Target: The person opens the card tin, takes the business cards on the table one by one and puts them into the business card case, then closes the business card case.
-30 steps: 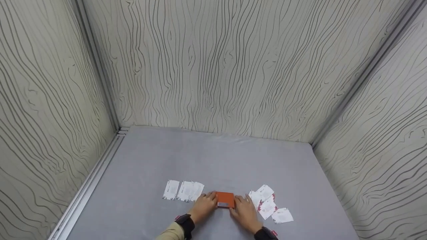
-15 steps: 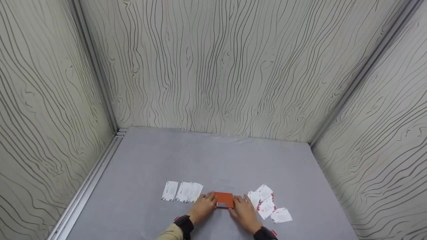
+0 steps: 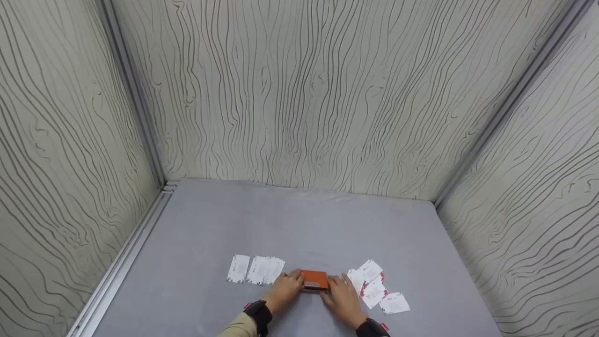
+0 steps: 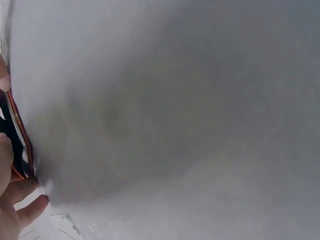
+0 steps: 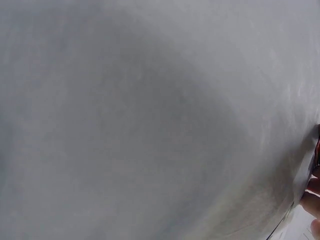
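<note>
Head view shows box [image 3: 314, 278], grey table [image 3: 299, 224], grained walls [image 3: 295, 93].

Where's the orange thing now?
In the head view, the orange thing is low, near the middle, between the left hand and the right hand.

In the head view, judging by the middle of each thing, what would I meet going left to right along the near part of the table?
Metal rail, single card, overlapping cards, left grip, orange box, right grip, spread pile of cards, outermost right card.
</note>
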`<state>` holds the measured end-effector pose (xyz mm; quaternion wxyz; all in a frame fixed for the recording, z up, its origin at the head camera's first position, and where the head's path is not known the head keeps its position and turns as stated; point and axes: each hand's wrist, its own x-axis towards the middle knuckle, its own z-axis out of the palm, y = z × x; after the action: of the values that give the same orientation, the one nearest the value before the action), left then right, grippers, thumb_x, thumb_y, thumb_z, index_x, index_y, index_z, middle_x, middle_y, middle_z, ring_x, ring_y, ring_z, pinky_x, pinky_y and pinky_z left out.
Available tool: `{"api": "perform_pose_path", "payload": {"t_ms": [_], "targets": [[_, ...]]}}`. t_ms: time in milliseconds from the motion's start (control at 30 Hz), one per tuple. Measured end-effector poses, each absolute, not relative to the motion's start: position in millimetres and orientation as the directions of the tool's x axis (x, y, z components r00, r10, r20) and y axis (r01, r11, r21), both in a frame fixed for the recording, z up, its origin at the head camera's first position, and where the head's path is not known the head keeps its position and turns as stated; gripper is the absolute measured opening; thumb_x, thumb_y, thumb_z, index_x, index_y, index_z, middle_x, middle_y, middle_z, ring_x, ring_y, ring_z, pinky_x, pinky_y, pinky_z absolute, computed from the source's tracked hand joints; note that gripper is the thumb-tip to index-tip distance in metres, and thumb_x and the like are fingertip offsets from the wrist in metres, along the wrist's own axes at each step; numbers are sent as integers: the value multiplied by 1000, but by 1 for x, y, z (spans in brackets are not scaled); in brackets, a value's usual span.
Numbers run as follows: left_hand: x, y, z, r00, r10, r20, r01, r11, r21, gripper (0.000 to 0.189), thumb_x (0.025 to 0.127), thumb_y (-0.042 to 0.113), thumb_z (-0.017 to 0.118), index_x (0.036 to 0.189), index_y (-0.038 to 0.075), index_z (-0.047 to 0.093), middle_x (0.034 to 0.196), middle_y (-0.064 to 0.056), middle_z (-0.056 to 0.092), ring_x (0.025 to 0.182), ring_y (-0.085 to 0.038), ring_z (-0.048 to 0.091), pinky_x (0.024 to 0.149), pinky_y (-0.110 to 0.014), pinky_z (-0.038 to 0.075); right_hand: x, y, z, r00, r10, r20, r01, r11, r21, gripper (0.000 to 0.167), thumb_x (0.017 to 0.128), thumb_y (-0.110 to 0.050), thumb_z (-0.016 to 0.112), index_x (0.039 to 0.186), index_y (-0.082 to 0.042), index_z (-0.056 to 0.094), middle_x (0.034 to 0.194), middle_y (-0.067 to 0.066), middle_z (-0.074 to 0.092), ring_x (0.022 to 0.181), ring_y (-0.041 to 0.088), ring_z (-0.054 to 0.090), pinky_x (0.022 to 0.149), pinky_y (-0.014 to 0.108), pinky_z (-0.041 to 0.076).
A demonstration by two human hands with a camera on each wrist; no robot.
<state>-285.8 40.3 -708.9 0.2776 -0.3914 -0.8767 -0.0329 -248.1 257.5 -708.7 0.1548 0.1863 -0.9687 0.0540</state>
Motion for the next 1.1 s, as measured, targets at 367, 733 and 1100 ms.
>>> {"api": "perform_pose_path", "payload": {"t_ms": [367,733,1100], "targets": [[-294,39,-700,-629,625,463,729,681,72,16,96,24,59,97,9,62,86,-4,57,57,-17,60,51,-27,48,-249,259,-711,-889,-346,300,-383,921,-70,43,83,-29,75,112,2,67,110,14,67,107,31,61,105,50,36],[-294,44,-700,-700,510,500,680,692,245,16,100,22,53,99,7,59,78,-7,64,59,-23,64,52,-32,49,-250,259,-711,-857,-364,365,-399,917,-23,40,81,-30,76,106,-1,68,105,13,67,101,29,63,102,51,40],[-300,51,-704,-765,273,584,562,725,398,19,98,18,59,97,5,45,56,-1,50,42,-20,48,39,-34,37,-249,257,-713,-843,-376,384,-400,916,19,42,81,-30,77,105,3,68,103,13,66,99,30,63,100,49,42]]}}
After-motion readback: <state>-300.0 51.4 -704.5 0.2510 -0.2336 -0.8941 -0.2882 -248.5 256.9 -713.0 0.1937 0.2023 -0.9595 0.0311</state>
